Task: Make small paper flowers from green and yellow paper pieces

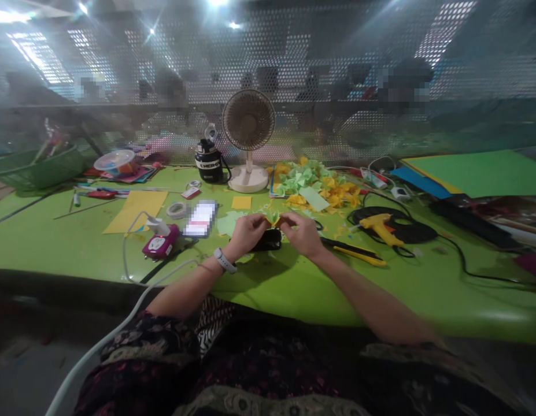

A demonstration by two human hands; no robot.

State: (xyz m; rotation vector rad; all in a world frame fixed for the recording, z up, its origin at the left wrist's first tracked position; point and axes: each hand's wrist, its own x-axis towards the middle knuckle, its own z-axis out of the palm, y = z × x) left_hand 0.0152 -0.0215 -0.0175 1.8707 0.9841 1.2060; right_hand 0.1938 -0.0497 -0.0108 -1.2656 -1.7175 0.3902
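Between my two hands is a small folded paper piece (273, 219), yellow with some light green. My left hand (249, 232) pinches its left side, and my right hand (301, 232) pinches its right side. Just below the fingers lies a black object (273, 240), partly covered by my left hand; its kind I cannot make out. Behind the hands rises a heap of crumpled or folded green and yellow paper pieces (320, 180). A yellow paper square (241, 202) and a light green sheet (229, 223) lie close to my left hand.
A fan (249, 124) and a dark bottle (208, 163) stand behind. To the left are a phone (200, 218), a tape roll (176, 210) and a purple power adapter (161, 242) with cables. A yellow glue gun (383, 228) and a yellow-black cutter (357, 252) lie to the right.
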